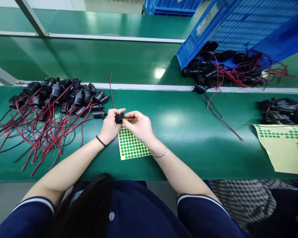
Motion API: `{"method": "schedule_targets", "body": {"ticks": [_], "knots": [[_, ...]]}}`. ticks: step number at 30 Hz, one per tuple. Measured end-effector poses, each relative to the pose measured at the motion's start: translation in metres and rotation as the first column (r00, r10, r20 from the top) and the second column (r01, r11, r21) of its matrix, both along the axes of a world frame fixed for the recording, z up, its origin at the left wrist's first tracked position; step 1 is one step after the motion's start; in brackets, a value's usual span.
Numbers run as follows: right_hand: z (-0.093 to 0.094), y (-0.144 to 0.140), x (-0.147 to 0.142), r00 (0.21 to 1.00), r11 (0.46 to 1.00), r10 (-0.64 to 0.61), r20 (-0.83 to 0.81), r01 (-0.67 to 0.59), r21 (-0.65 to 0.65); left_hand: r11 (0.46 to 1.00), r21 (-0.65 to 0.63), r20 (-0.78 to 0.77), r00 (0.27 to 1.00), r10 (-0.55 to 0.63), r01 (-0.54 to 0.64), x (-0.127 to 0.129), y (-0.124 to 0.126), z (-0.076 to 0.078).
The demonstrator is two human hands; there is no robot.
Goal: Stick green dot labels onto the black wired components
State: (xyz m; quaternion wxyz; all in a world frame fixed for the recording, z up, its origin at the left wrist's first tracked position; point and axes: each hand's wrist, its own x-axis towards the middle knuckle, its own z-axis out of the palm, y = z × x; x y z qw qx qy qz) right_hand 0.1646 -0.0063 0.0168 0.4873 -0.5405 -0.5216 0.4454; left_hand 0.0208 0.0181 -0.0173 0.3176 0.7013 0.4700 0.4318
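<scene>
My left hand (110, 124) is closed around a small black pump (118, 118) with a round port on it. A red wire (112, 89) rises behind that hand, probably from this pump. My right hand (140, 127) pinches at the pump's right side; a speck of green, which looks like a round sticker (123, 121), shows at its thumb tip. Below both hands lies a pale yellow sheet of green dot stickers (131, 145), partly covered by my right hand and wrist.
Several black pumps (57, 89) with tangled red and black wires are heaped at left. A tipped blue crate (192, 43) spills more pumps (200, 71) at back right. Another pump pile (284, 109) and a partly used sticker sheet (287, 155) lie far right, near a person in checked cloth (245, 198).
</scene>
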Motion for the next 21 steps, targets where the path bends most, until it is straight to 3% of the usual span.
{"method": "schedule_targets", "body": {"ticks": [6, 12, 17, 21], "knots": [[0.001, 0.005, 0.006, 0.979, 0.988, 0.016, -0.201, -0.046, -0.148, 0.994, 0.105, -0.009, 0.999, -0.038, 0.038, -0.002, 0.001, -0.003], [0.005, 0.007, 0.014, 0.964, 0.973, 0.039, -0.262, -0.097, -0.211, 0.956, 0.262, -0.069, 0.991, -0.115, 0.129, -0.009, 0.003, -0.009], [0.009, 0.008, 0.023, 0.968, 0.982, 0.039, -0.247, -0.083, -0.172, 0.933, 0.241, -0.072, 0.964, -0.258, 0.268, -0.013, 0.003, -0.012], [0.012, 0.004, 0.023, 0.974, 0.998, 0.044, -0.224, -0.051, -0.027, 0.958, 0.157, 0.089, 0.963, -0.256, 0.240, -0.008, 0.003, -0.012]]}}
